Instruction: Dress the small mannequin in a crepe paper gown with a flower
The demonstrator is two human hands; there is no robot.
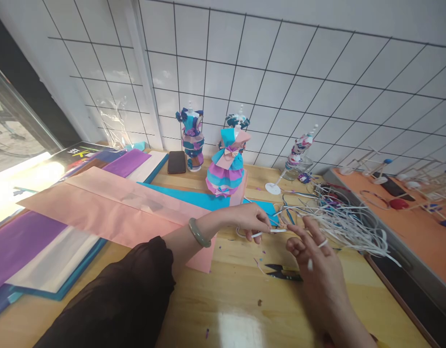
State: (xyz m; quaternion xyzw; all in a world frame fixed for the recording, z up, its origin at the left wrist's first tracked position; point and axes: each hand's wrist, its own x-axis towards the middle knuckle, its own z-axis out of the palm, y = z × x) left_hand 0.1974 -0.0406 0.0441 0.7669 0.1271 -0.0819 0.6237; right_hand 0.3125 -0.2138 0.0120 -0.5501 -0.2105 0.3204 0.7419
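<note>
My left hand [250, 220] is closed in a pinch on a thin white strip [278, 230]. Part of the strip loops below those fingers, and a short length sticks out to the right. At its far end is the index fingertip of my right hand [315, 251], whose fingers are stretched and apart; whether that fingertip presses on the strip is unclear. Below, partly hidden by the right hand, black thread snips [280, 272] lie on the wooden table [240, 299]. Beyond the left hand stands a small dress form in a tiered blue, pink and purple dress [225, 166].
Pink sheet material [110, 205] spreads leftward over purple, white and blue sheets. A tangle of white strips [353, 227] lies at right, near an orange-topped surface [425, 241]. Further back are a dark phone [177, 162], another dressed form [193, 140] and a tilted one [298, 150].
</note>
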